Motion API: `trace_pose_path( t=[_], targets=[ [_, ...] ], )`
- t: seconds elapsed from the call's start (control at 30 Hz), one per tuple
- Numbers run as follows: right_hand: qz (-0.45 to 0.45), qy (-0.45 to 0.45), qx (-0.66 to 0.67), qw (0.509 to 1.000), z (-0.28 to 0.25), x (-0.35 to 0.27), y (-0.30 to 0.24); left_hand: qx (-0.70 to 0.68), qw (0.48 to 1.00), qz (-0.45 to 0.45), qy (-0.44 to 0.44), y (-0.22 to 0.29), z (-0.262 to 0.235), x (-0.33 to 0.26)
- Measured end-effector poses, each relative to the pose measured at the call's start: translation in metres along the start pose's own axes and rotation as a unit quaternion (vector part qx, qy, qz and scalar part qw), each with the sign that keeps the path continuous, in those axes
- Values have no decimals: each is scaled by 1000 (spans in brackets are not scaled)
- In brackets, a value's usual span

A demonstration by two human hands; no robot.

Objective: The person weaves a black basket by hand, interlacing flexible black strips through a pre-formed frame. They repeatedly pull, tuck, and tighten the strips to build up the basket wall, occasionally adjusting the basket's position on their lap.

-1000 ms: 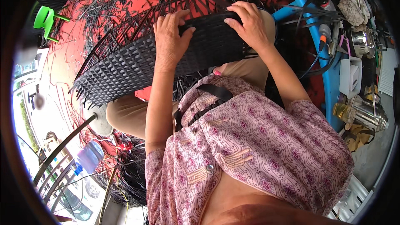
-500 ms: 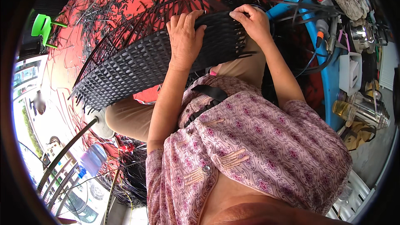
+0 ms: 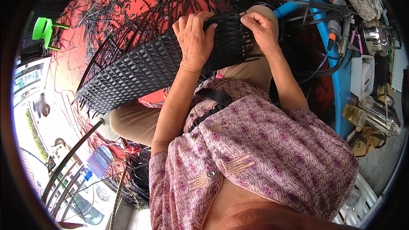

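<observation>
A long panel of woven black plastic strips slants across my lap, with loose strip ends sticking out along its far edge and at both ends. My left hand is closed over its far edge, thumb on the near face and the other fingertips hidden behind the edge. At the panel's right end my right hand pinches the corner between thumb and curled fingers. Whether a single loose strip is in that pinch is hidden.
Cut black strips litter the red floor. To the right is a blue frame, with a corded tool, a white container and a glass jar near it. A green stool stands far left; a water jug lies lower left.
My right hand's fingers have curled in tighter at the panel's right corner. My left hand has shifted slightly right along the edge, and the panel sits a little differently.
</observation>
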State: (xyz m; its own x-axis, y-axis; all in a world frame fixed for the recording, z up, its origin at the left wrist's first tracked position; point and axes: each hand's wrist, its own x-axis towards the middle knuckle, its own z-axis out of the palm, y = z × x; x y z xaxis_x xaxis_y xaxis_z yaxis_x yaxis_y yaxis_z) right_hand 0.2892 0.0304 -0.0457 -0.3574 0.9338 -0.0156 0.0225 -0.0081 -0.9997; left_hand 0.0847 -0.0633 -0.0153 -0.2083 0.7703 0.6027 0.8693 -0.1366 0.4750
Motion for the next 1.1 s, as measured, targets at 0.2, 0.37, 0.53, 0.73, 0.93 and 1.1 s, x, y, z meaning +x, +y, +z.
trace_pose_path(
  t=[0.2, 0.37, 0.53, 0.73, 0.93, 1.1],
  targets=[
    [31, -10, 46, 998, -2, 0, -5, 0, 1000, 27, -14, 0, -4, 4],
    [52, -11, 75, 996, -1, -2, -11, -22, 999, -8, -28, 3, -5, 5],
    [63, -14, 71, 995, -1, -6, -8, -2, 999, -9, -36, 0, -4, 0],
    [157, 42, 157, 974, -1, -5, -9, 5, 999, 45, -23, -5, -2, -2],
    [205, 50, 171, 962, -7, -3, 8, 32, 996, 85, -22, -6, -4, -8],
    [228, 93, 127, 961, -9, 0, 6, 57, 993, 102, -11, -4, 0, -16]
  ],
)
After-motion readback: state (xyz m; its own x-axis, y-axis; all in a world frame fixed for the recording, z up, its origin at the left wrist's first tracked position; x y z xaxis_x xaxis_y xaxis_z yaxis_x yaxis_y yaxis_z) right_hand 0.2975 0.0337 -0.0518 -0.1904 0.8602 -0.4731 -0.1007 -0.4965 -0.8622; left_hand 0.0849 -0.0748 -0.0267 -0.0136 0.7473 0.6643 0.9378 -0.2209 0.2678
